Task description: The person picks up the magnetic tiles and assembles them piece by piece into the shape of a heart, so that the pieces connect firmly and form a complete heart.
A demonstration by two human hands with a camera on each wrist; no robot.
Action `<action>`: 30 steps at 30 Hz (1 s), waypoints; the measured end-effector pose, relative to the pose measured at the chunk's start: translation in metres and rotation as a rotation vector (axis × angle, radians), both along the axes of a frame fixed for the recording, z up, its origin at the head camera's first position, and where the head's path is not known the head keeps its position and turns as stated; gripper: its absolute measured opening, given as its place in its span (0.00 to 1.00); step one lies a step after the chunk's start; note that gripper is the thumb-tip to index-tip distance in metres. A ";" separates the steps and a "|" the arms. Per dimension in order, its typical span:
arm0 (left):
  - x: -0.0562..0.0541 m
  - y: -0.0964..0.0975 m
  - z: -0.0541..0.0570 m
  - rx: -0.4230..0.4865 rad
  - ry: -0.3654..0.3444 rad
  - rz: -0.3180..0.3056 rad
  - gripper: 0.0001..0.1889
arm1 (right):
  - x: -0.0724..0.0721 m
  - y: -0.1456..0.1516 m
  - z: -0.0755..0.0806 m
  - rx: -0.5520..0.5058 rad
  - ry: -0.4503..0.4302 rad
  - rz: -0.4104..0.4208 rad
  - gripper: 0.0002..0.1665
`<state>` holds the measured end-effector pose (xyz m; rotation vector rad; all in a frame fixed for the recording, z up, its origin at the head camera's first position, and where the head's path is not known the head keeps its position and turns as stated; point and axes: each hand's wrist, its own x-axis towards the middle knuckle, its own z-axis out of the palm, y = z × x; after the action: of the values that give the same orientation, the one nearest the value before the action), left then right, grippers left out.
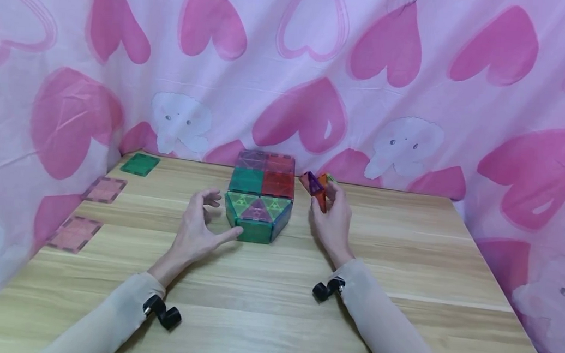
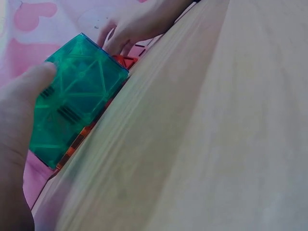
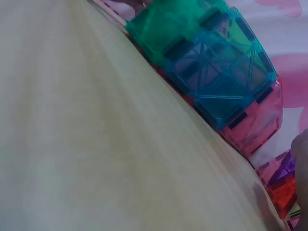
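Observation:
A box-like build of see-through magnetic tiles [image 1: 278, 184] stands near the back of the table, with green and red squares on top and a lower front of triangles. My left hand [image 1: 194, 229] spreads around its front left side, fingers apart, the thumb touching or very near the green front tile [image 2: 77, 91]. My right hand [image 1: 333, 223] pinches a smaller cluster of magnetic tiles [image 1: 315, 184] just right of the build. Purple, orange-red and green pieces show in that cluster; my fingers hide part of it. A blue side tile [image 3: 219, 72] fills the right wrist view.
Along the table's left edge lie a green square tile [image 1: 139, 164] and two pink square tiles, one farther back [image 1: 104, 190] and one nearer [image 1: 74, 234]. A pink heart-patterned curtain [image 1: 299, 79] hangs behind the wooden table [image 1: 405, 251] and at its sides.

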<state>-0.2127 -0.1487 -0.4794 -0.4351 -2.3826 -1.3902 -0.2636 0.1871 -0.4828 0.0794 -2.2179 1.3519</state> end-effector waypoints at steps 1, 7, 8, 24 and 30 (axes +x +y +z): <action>-0.001 -0.001 0.000 0.004 0.028 0.005 0.53 | -0.003 0.000 0.000 0.008 -0.007 -0.012 0.33; -0.013 -0.023 0.002 -0.024 0.222 0.092 0.41 | -0.012 0.000 0.002 0.092 -0.039 -0.075 0.27; -0.016 -0.031 0.002 -0.037 0.242 0.129 0.39 | -0.012 0.000 0.003 0.106 -0.046 -0.077 0.25; 0.032 -0.164 0.004 -0.254 0.176 0.754 0.31 | 0.023 0.012 -0.003 0.186 -0.067 -0.069 0.16; 0.050 -0.181 0.009 -0.368 -0.216 0.877 0.43 | 0.051 0.035 -0.002 0.172 -0.082 -0.054 0.14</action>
<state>-0.1625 -0.3297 -0.4707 0.6518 -2.4875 -0.6209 -0.2124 0.2221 -0.4852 0.0262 -2.3839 1.1525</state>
